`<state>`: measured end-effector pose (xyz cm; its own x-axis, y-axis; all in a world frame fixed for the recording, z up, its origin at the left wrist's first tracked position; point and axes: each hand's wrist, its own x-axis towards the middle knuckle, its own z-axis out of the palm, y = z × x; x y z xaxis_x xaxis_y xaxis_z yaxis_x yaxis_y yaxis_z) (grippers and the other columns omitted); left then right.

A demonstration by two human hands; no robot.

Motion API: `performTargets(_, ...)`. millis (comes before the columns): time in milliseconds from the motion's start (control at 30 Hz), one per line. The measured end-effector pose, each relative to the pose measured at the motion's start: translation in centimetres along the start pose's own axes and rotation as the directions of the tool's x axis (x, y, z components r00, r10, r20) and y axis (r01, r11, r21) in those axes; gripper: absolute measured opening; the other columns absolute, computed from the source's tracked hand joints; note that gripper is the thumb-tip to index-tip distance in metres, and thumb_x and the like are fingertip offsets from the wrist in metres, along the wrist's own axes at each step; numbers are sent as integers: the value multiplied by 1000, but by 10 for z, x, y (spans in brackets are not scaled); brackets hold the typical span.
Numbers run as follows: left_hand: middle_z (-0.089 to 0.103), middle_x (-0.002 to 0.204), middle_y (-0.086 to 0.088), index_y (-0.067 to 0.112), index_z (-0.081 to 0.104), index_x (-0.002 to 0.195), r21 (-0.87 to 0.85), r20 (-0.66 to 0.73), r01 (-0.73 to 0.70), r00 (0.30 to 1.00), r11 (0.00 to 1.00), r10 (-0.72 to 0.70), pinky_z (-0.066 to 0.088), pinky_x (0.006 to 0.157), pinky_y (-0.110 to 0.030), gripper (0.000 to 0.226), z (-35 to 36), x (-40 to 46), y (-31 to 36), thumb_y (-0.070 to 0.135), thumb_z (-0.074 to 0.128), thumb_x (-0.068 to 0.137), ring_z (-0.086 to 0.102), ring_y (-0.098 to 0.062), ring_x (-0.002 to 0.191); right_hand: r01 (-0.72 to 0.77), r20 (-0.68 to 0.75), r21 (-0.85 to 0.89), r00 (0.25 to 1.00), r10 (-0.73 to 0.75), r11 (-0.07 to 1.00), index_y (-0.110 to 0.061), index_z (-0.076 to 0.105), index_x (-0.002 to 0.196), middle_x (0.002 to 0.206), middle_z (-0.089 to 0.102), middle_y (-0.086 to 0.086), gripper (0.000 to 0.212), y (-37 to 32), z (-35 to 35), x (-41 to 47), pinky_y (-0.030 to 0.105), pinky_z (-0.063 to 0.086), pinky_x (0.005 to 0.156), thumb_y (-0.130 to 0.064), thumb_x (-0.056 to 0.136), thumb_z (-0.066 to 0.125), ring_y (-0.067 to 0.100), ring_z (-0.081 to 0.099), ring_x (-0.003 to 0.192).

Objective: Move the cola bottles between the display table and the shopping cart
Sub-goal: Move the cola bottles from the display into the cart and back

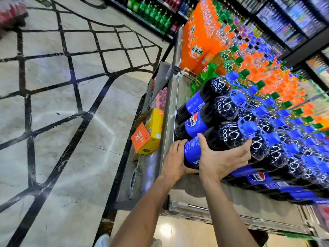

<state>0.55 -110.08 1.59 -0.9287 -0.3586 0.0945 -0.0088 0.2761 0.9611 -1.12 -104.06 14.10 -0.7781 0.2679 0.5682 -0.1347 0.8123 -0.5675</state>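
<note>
Two hands hold one cola bottle (219, 139) at the near left edge of the surface (179, 97), left hand (175, 157) under its bottom, right hand (220, 160) wrapped over its side, so keep that grip tight and move it slowly past the neighbour bottles (204, 120).

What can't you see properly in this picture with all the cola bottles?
Head view only:
- Shopping cart: not seen anywhere in view.
- Held bottle: its base and part of its label are hidden by the left hand and right hand.
- Bottles at the right edge: blurred and cut off.
- Fridge shelves: too blurred to read.
- Red thing, top left: blurred and cut off.
</note>
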Motion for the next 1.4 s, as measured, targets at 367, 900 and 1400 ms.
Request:
performTargets(367,41,152,-5,12,33,156,6,-72,123,990,992,-122,34,114,-26,123,-10,-44,30,65,84,58,40,-17,138,66,134,141,987,-85,988,-1,30,160,148,43,26,131,7,-42,4,47,30,117,-52,60,98,37,38,139)
performTargets(900,38,157,-4,16,32,158,450,184,-230,969,863,162,34,122,-39,122,24,-148,132,96,53,68,37,-21,146,-418,377,136,860,343,898,-8,34,157,144,44,20,122,174,-232,27,49,37,113,-76,66,78,40,43,137)
performTargets(1400,41,148,12,28,36,152,167,752,-636,576,753,320,33,116,-23,105,288,-184,253,83,70,70,39,-6,136,-773,86,-48,628,774,633,-11,34,157,146,48,25,129,409,-431,45,47,41,110,-94,62,61,42,45,137)
